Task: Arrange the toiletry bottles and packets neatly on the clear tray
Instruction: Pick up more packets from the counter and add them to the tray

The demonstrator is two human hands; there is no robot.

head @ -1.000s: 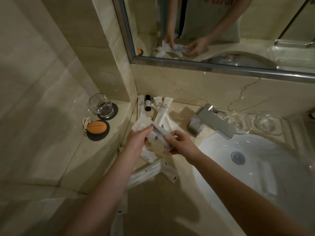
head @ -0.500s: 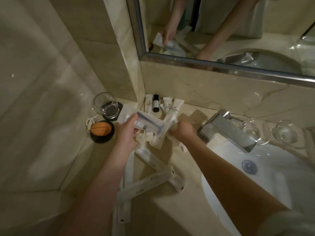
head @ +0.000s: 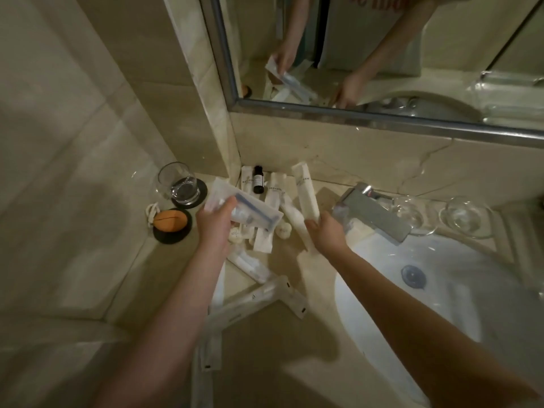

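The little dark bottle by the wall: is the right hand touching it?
Apart. The head view shows the dark bottle standing at the wall, with a white tube between it and the right hand.

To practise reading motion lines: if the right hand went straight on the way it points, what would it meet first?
Probably the white plastic tube lying on the beige marble counter just beyond the right hand, which grips a second white tube; depth is unclear.

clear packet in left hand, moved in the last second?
Yes. The clear packet, held by the left hand, shifted left, away from the faucet toward the glass.
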